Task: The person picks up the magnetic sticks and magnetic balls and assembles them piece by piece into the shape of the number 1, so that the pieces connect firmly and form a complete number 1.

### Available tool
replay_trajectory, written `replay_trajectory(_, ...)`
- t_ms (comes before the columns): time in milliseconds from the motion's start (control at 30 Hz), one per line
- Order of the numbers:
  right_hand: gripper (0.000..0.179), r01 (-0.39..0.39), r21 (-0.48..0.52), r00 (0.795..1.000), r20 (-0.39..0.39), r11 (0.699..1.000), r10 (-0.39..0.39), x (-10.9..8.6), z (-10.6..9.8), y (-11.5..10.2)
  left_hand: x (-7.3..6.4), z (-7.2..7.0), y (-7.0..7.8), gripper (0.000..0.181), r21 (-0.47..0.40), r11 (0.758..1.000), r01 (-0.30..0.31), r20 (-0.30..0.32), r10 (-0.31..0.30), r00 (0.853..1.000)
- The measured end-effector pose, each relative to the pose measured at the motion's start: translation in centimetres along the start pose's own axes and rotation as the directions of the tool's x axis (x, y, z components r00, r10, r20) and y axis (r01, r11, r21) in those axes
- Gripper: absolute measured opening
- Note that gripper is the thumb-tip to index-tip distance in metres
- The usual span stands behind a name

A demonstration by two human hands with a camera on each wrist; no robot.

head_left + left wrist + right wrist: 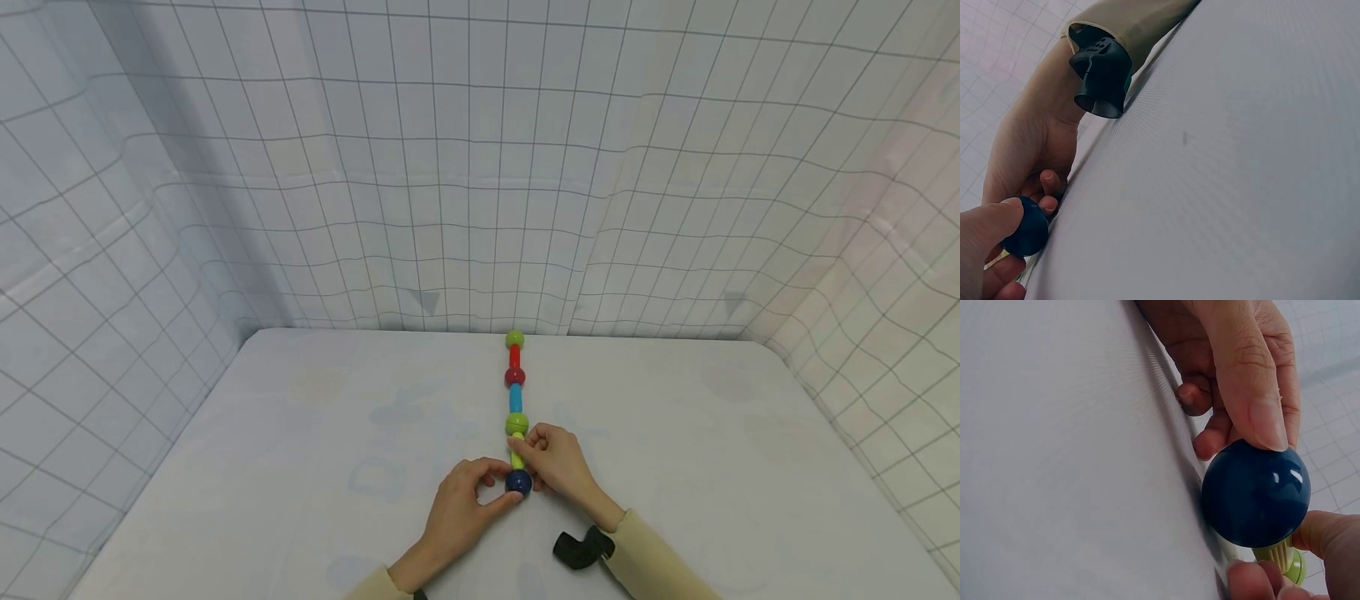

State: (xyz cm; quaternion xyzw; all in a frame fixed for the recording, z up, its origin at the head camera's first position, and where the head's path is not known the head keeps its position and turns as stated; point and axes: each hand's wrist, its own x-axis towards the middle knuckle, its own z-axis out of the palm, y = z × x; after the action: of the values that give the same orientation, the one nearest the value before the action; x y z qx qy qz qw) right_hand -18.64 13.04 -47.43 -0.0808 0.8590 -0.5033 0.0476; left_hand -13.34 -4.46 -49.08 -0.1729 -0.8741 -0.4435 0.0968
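Observation:
A straight chain of coloured balls and rods lies on the table in the head view, running away from the person. At its near end is a dark blue ball (518, 482), pinched between thumb and fingers of my left hand (463, 505). My right hand (562, 467) pinches the yellow-green rod (517, 455) just beyond that ball. Farther along come a green ball (517, 424), a light blue rod (515, 398), a red ball (514, 378), a red rod (514, 357) and another green ball (514, 339). In the right wrist view the glossy blue ball (1257, 494) hides part of the rod.
The white table (300, 450) stretches out on both sides of the chain. Behind it and at the sides hangs pale cloth with a dark grid (465, 208). A black wrist mount (583, 548) sits at the right sleeve.

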Motion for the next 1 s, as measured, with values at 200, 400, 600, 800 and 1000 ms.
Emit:
replay_trajectory(200, 0.033, 0.0, -0.005, 1.0, 0.001, 1.0, 0.0, 0.02, -0.05, 0.07, -0.02, -0.04, -0.03, 0.03, -0.006, 1.0, -0.011, -0.002, 0.011, 1.0)
replay_trajectory(400, 0.034, 0.003, -0.002, 1.0, 0.008, 1.0, -0.003, 0.05, -0.02, 0.11, -0.06, -0.04, -0.07, 0.031, -0.018, 1.0, -0.012, -0.001, 0.012, 1.0)
replay_trajectory(600, 0.034, -0.011, -0.005, 1.0, 0.017, 1.0, 0.011, 0.1, 0.03, 0.16, -0.07, -0.05, -0.01, 0.031, -0.024, 1.0, -0.004, -0.003, 0.004, 1.0)
replay_trajectory(800, 0.035, -0.01, 0.002, 1.0, 0.019, 1.0, 0.009, 0.07, 0.0, 0.2, -0.07, -0.06, 0.05, 0.03, -0.036, 0.999, 0.0, -0.004, 0.0, 1.0)
replay_trajectory(1000, 0.038, -0.02, 0.01, 1.0, 0.011, 1.0, 0.02, 0.04, -0.03, 0.13, 0.01, -0.04, 0.06, 0.03, -0.044, 0.999, -0.007, -0.007, 0.007, 1.0)
